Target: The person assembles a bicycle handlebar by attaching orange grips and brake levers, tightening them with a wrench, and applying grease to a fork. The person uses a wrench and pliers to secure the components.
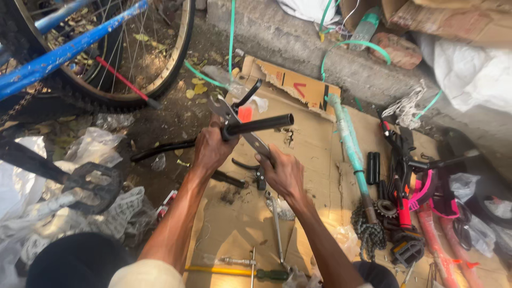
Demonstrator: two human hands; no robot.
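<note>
My left hand [212, 148] grips a black metal handlebar tube [261, 124] whose end points to the right. A small brake lever [249, 92] sticks up from the clamp on it. My right hand [282, 172] is shut on the handle of a flat steel wrench [240, 125]. The wrench jaw sits at the clamp beside my left hand. Both hands are above a sheet of brown cardboard [314, 160] on the ground.
A blue bicycle frame [69, 48] and wheel [160, 69] stand at upper left, a pedal [93, 184] at left. Pliers [250, 170], a screwdriver [250, 274] and a rod [277, 229] lie on the cardboard. A teal-wrapped frame tube [349, 144], chain [368, 234] and pink bicycle parts [426, 197] lie at right.
</note>
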